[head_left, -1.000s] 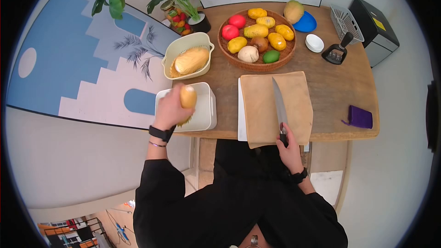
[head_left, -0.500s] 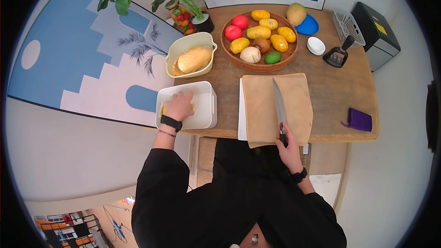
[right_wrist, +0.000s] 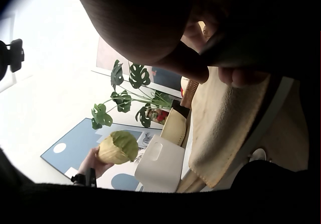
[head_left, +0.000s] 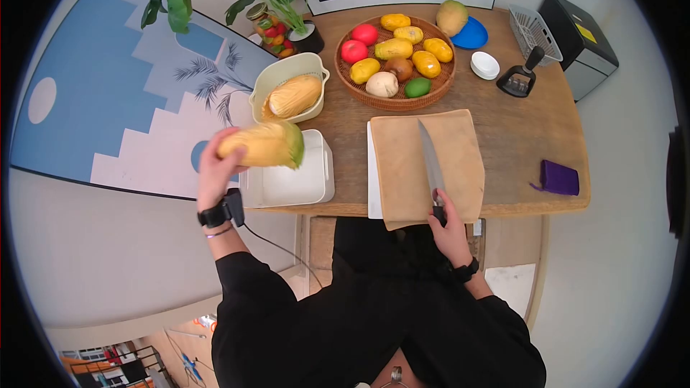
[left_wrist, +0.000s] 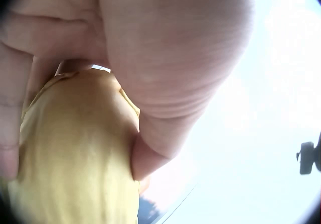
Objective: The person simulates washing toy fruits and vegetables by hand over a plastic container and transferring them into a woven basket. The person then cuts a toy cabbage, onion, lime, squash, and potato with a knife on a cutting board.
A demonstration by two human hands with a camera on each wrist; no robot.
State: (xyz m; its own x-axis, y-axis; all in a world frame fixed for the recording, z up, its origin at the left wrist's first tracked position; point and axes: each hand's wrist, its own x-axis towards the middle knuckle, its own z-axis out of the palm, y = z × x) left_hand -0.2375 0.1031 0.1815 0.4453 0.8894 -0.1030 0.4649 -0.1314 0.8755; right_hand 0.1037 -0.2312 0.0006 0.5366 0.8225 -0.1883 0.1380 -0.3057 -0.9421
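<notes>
My left hand (head_left: 215, 165) grips one end of a long yellow vegetable (head_left: 262, 145) with a green end, held in the air over the white bin (head_left: 330, 172). In the left wrist view, thumb and fingers lie on either side of the yellow vegetable (left_wrist: 80, 148). Its leafy green end (right_wrist: 124, 146) faces the right wrist camera. My right hand (head_left: 450, 233) holds the black handle of a knife (head_left: 431, 158), whose blade lies over the brown cloth (head_left: 399, 165).
Behind the bin, a cream basket (head_left: 323, 97) holds another yellow vegetable (head_left: 296, 96). A wicker tray (head_left: 392, 104) with several fruits stands at the back. On the right are a white bowl (head_left: 484, 65), a black-handled tool (head_left: 519, 80) and a purple pouch (head_left: 558, 177). A plant (head_left: 287, 0) stands back left.
My left hand went down into the white bin, then came up and left with the yellow vegetable, which now lies sideways in its grip. The right hand still holds the knife.
</notes>
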